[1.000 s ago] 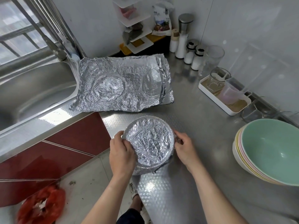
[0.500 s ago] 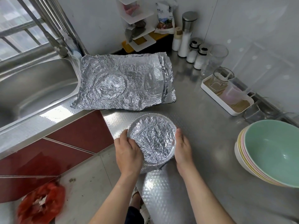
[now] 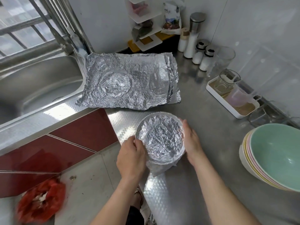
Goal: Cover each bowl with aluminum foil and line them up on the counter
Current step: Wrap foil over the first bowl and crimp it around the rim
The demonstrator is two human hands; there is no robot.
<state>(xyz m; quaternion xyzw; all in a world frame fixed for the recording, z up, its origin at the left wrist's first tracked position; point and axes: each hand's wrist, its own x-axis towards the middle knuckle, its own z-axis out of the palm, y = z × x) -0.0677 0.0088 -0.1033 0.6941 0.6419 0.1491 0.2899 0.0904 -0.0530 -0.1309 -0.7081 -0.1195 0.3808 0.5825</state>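
Head view is showing the foil-covered bowl [image 3: 160,137] sitting on the desk [image 3: 211,159] close to its near edge, directly between both hands. On its near-left rim the left hand [image 3: 131,158] is gripping, fingers [image 3: 138,144] curling over the foil edge and pinching it down. Along the right wall the right hand [image 3: 191,143] is lying flat, fingers [image 3: 185,127] straight and pressed together, pushing foil against the side; thumb is hiding. Bowl is round, so no long axis. What is counting is the loose crumpled foil hanging under the near side, toward the person, between the two wrists. That flap is lying closer to the left hand, so that hand is probably tucking it next. Foil sheets [image 3: 129,82] are lying just beyond on the far side, not touching. Stacked uncovered bowls [image 3: 276,153] are waiting at the right, nearer the right hand.
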